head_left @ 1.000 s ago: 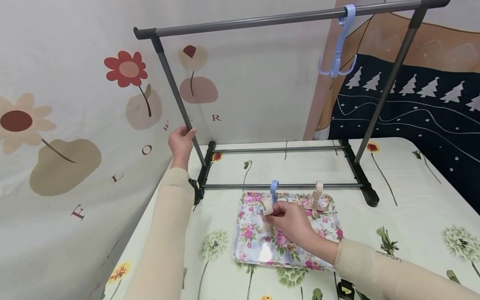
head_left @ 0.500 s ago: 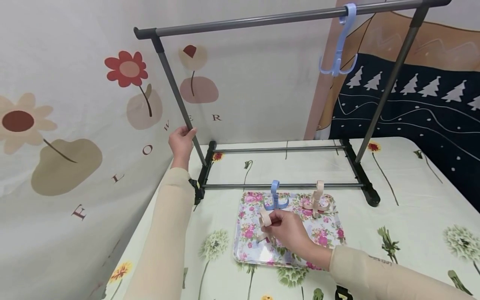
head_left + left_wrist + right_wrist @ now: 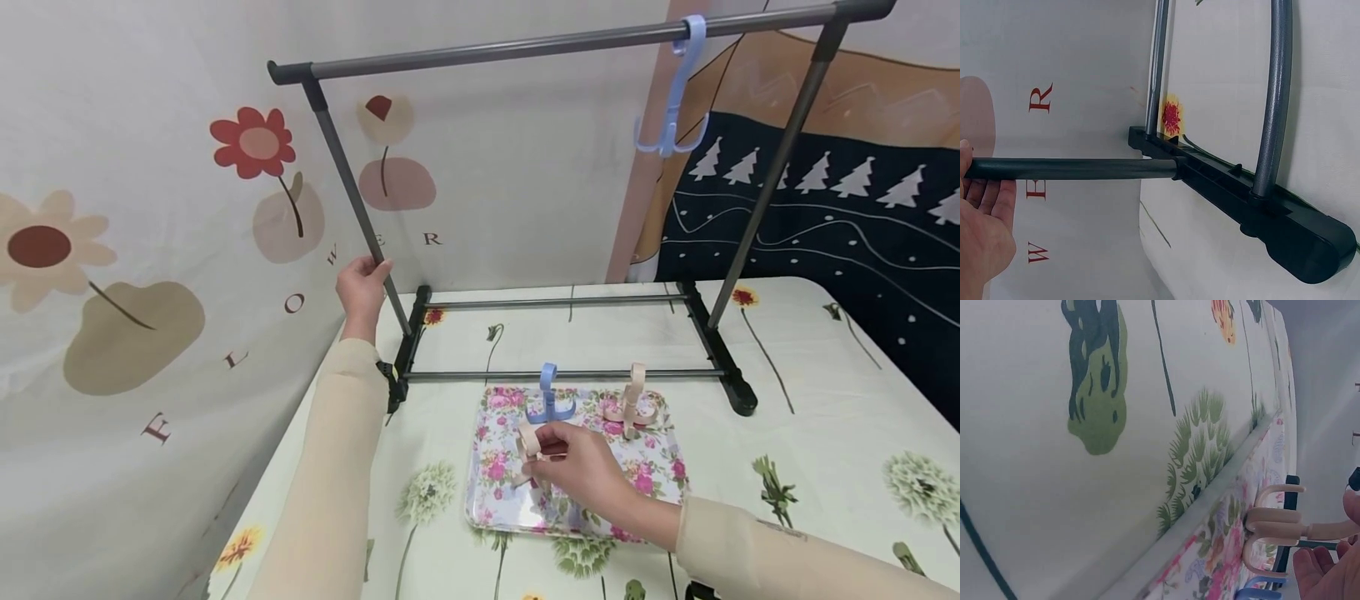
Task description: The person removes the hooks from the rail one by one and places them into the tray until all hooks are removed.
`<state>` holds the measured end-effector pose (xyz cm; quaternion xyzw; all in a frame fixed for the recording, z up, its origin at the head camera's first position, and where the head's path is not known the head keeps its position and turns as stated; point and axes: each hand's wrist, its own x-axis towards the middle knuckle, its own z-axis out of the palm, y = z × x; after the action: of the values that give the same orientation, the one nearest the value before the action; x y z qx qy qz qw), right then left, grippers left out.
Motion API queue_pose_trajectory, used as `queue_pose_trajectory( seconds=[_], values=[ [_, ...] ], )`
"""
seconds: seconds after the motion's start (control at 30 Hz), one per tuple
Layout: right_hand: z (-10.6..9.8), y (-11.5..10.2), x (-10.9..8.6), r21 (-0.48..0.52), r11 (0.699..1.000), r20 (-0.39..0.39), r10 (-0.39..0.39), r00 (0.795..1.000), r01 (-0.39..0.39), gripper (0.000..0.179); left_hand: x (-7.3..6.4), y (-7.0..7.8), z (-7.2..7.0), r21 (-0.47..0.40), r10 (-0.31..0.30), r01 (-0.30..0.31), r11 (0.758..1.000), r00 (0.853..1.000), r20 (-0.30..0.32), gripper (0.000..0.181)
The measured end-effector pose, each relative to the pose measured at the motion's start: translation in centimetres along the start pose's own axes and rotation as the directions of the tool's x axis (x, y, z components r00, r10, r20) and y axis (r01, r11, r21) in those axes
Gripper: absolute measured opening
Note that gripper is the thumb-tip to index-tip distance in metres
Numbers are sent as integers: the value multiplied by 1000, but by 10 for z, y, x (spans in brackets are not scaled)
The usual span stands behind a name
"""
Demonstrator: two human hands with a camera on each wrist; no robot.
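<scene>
On the left upright post (image 3: 347,171) of a grey metal rack, my left hand (image 3: 362,287) holds on low down. In the left wrist view, the fingers (image 3: 997,200) curl round that post. My right hand (image 3: 581,462) holds a beige plastic double hook (image 3: 528,440) over the floral tray (image 3: 491,508), its thumb and fingertips about the hook's curved upper part. The right wrist view shows this hook's prongs (image 3: 1272,519) down close to the tray, its stem between thumb and fingers. Behind it on the tray are a blue hook (image 3: 550,396) and a second beige hook (image 3: 634,400).
Another blue hook (image 3: 675,100) hangs from the top bar (image 3: 495,52) toward the right. The rack's black feet (image 3: 723,358) stand on a flower-print tablecloth (image 3: 817,492). Printed cloths hang behind, a pale flowered one (image 3: 510,208) and a dark one with trees.
My right hand has lowered the beige hook toward the near left part of the tray, uncovering the blue hook behind. Its thumb now stands farther from the fingers. The left hand stays on the post.
</scene>
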<state>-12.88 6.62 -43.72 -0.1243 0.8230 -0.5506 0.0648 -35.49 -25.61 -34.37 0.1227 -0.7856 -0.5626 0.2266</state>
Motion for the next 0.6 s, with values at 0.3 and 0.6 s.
queue_pose_trajectory(
  seconds=[0.3, 0.6],
  values=[
    [-17, -19, -8, -21, 1000, 7, 5, 1000, -5, 47, -1, 1, -1, -1, -11, 11, 1000, 1000, -3, 32],
    [-41, -29, -3, -40, 999, -45, -13, 999, 11, 52, 0, 1, 0, -8, -9, 9, 1000, 1000, -3, 31]
  ],
)
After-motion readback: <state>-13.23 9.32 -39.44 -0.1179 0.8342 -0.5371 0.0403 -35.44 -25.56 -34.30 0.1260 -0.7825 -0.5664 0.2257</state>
